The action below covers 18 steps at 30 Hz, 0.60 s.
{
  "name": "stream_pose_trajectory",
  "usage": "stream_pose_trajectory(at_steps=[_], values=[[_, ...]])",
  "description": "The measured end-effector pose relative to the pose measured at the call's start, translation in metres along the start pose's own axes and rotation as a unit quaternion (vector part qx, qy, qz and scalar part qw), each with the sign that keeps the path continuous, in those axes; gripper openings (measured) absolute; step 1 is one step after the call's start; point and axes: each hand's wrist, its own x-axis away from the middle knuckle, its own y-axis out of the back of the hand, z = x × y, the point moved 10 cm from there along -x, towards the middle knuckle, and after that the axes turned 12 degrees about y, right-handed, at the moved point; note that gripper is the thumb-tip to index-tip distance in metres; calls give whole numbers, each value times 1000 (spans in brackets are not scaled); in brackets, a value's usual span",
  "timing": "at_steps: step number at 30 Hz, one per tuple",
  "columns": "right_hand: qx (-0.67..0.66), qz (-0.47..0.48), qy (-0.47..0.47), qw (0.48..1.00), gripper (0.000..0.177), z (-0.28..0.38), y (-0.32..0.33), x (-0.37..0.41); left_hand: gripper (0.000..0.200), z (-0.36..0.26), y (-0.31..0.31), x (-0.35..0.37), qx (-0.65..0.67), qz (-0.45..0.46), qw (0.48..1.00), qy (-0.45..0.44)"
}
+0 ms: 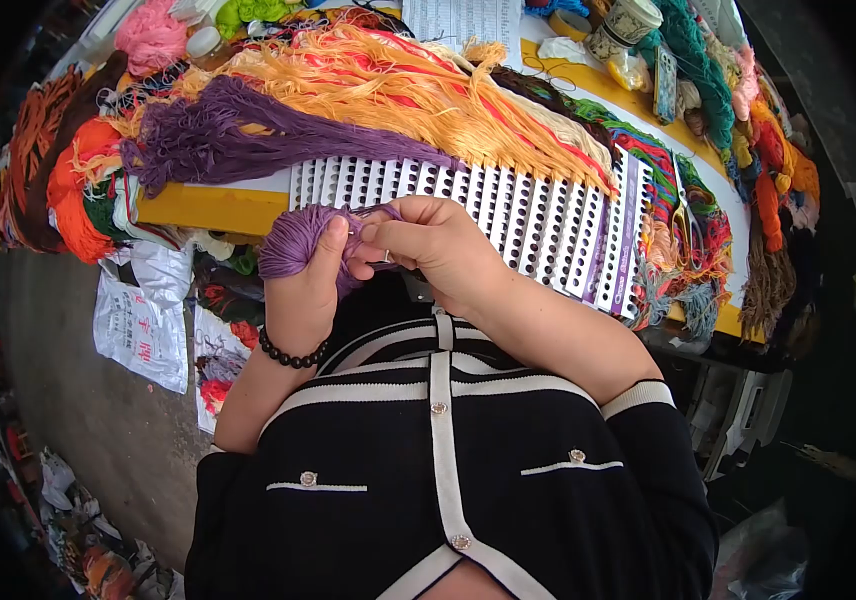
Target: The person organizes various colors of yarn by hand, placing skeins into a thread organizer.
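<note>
A bundle of purple thread [291, 243] is gripped in my left hand [312, 285], with the thumb pressed on top of it. My right hand [440, 240] is closed in a pinch on purple strands at the right side of the same bundle, close to the left fingertips. The fingers of both hands nearly meet, and the strand ends between them are partly hidden. Just beyond my hands lie white cards with rows of punched holes [518, 225]. Dark purple threads [218, 135] and long orange threads [378, 95] hang from the cards' far ends.
Scissors [688, 215] rest on multicoloured threads at the right. A patterned cup [625, 25], a phone [665, 88] and a printed sheet [463, 22] are at the back. Orange-red skeins [86, 200] sit at the table's left end. White plastic bags [143, 330] hang below.
</note>
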Motion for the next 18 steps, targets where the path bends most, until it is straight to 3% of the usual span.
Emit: stream_pose_trajectory(at_steps=[7,18], values=[[-5,-10,-6,1000,6,-2,4,-1,19,3,-2,0,75,-6,997,27],[19,16,17,1000,6,-3,1,-4,13,6,1,-3,53,-1,998,27]])
